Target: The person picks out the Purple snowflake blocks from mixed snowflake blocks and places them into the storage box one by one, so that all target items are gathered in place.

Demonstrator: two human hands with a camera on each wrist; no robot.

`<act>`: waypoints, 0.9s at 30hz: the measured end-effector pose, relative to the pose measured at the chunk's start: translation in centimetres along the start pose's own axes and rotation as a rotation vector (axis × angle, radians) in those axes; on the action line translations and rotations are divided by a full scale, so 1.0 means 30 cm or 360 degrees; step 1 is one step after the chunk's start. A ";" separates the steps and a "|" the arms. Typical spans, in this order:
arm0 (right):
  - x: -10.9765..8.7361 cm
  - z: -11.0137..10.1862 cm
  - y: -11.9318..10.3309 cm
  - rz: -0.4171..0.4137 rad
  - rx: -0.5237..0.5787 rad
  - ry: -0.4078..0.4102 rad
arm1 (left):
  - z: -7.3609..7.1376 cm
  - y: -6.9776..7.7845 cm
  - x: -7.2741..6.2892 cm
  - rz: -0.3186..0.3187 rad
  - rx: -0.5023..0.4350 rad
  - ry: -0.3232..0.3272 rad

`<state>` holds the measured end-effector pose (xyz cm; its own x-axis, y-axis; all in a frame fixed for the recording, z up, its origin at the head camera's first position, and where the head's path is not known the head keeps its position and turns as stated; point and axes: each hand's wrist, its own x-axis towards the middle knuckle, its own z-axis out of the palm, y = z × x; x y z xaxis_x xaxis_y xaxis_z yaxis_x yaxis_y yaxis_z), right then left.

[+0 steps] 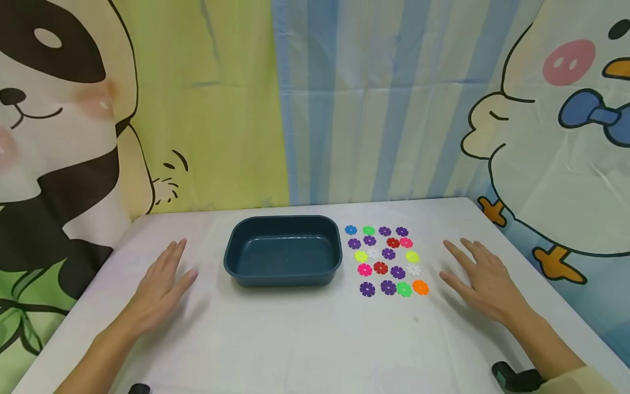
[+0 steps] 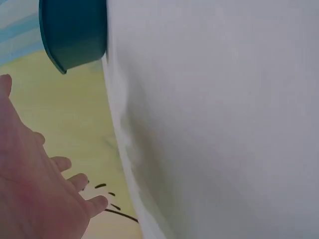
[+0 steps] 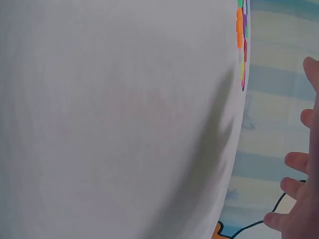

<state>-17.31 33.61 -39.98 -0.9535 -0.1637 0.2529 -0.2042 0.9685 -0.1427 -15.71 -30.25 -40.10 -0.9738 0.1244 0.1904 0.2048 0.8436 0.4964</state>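
Observation:
My left hand (image 1: 158,290) is held over the table's left side with fingers straight and nothing in it. To its right stands a dark teal plastic basin (image 1: 285,282), its inside bare. Right of the basin lie several notched, flower-shaped plastic discs in loose rows, among them a blue disc (image 1: 351,230), a purple disc (image 1: 367,289) and an orange disc (image 1: 420,287). My right hand (image 1: 484,282), fingers spread and holding nothing, hovers to the right of these discs. In the left wrist view the basin (image 2: 75,35) shows at the top, beyond the left hand (image 2: 40,179).
A white cloth covers the table (image 1: 275,339). Behind it hangs a curtain (image 1: 221,109) printed with cartoon animals and stripes. A dark strap-like device (image 1: 517,378) sits at the right wrist, and a small black object (image 1: 139,388) shows at the lower left edge.

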 end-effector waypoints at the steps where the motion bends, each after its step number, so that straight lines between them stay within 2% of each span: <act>1: 0.004 0.000 -0.010 -0.0001 0.0000 0.0001 | 0.003 0.002 0.004 0.0002 -0.0049 -0.0009; 7: 0.021 0.013 -0.071 0.0026 0.0051 -0.0024 | 0.017 0.019 0.027 0.0029 -0.0308 -0.0024; 12: 0.039 0.014 -0.119 0.0011 0.0120 -0.0003 | 0.026 0.046 0.047 -0.0024 -0.0502 -0.0073; 21: 0.059 0.030 -0.196 -0.0104 0.0234 0.0009 | 0.073 0.100 0.084 -0.0090 -0.0820 -0.0141; 27: 0.067 0.056 -0.250 -0.0150 0.0247 -0.0081 | 0.119 0.138 0.106 -0.0094 -0.1008 -0.0150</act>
<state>-18.07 25.71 -40.01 -0.9378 -0.2652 0.2242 -0.3210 0.9084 -0.2679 -18.30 -24.51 -40.47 -0.9839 0.1566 0.0864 0.1410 0.3820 0.9133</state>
